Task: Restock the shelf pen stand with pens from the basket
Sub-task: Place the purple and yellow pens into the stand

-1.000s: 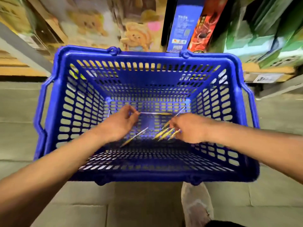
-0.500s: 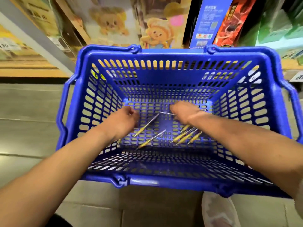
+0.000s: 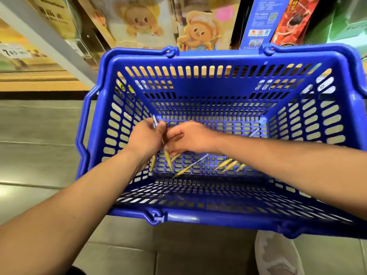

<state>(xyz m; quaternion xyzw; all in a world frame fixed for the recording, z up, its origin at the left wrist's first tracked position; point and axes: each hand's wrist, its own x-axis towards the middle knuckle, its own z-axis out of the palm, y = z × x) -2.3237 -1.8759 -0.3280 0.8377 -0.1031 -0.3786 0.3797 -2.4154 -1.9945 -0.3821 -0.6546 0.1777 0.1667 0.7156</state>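
on the floor by the shelf sits the blue basket (image 3: 198, 58); left hand (image 3: 146, 138) grips pens (image 3: 167, 159) upright at its left, right hand (image 3: 188, 138) pinches them too, loose pens (image 3: 228, 164) lie right.

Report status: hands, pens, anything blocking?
Left hand shut on clear gold-tipped pens. Right hand pinching the same bunch. More loose in blue plastic basket. Nothing blocking.

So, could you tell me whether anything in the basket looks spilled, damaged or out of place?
Nothing looks damaged. The loose pens lie scattered at different angles on the floor of the blue basket, not bundled. The left hand holds a few pens, and the right hand reaches in beside it.
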